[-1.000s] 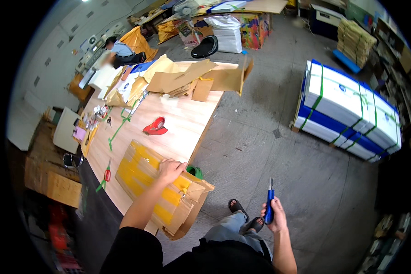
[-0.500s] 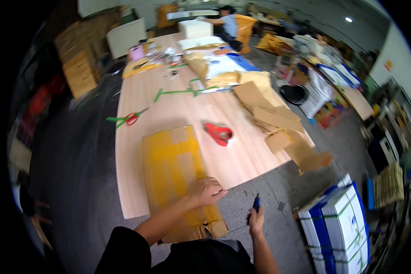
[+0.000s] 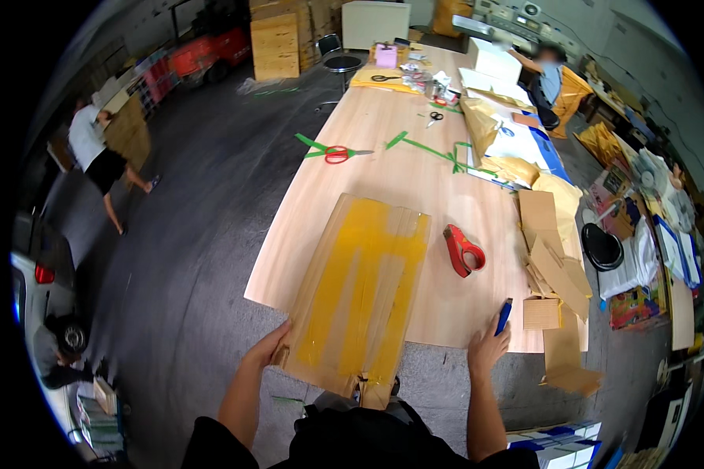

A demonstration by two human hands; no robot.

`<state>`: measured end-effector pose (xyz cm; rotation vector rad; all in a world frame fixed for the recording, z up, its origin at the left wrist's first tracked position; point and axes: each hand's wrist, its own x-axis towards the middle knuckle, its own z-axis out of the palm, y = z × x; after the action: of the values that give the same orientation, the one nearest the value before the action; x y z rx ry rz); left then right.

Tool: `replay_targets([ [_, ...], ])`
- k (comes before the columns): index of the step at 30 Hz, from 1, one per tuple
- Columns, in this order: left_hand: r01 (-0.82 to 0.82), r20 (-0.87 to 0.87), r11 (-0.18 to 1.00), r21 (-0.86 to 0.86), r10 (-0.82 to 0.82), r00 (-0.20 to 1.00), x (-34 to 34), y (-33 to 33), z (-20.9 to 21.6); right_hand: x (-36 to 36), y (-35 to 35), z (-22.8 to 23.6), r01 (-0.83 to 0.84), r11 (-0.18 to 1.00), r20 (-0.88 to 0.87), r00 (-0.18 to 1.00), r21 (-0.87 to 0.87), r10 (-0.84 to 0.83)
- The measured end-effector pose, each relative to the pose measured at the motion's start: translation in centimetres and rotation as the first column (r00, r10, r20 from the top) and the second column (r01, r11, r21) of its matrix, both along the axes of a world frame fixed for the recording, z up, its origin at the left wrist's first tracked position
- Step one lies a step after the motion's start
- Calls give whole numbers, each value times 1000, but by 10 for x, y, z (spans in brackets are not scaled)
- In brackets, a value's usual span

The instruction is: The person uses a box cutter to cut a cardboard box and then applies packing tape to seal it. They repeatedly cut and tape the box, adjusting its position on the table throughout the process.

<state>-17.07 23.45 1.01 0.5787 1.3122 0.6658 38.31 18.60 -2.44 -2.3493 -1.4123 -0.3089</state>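
A flat cardboard box (image 3: 361, 289) with bands of yellow tape lies at the front of the wooden table, its near end jutting past the edge. My left hand (image 3: 275, 341) grips its near left corner, thumb on top and the other fingers mostly hidden beneath. In my right hand (image 3: 489, 344), at the table's front edge, is a blue utility knife (image 3: 504, 316) pointing away from me. Between box and knife, farther in, rests a red tape dispenser (image 3: 465, 251).
Red-handled scissors (image 3: 338, 155) and green strips (image 3: 426, 148) lie farther up the table (image 3: 313, 234). Cardboard scraps (image 3: 559, 270) cover its right side, some overhanging the edge. A person (image 3: 551, 78) is at the far right; another (image 3: 105, 144) is on the floor at left.
The view has swung left. My left hand has gone from the box's right side to its near left corner. The knife in my right hand has risen to the table edge.
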Motion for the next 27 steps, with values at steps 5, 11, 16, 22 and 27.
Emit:
replay_targets([
  [5,-37,78,995,-93,44,996,19,-15,-3,-112,-41,10,-407,913,-981,177,1,80],
  [11,-87,0,995,-40,87,996,50,-52,60,-129,-35,21,-464,873,-911,-409,154,-56],
  [16,-89,-147,996,-18,85,985,-1,-66,146,-100,-41,169,-689,720,-997,-41,80,72],
  [22,153,198,971,184,-189,962,-63,30,269,-118,39,332,-830,558,-980,98,15,171],
  [27,394,-236,877,273,-336,912,-87,129,316,-150,125,344,-744,660,-913,192,103,360],
])
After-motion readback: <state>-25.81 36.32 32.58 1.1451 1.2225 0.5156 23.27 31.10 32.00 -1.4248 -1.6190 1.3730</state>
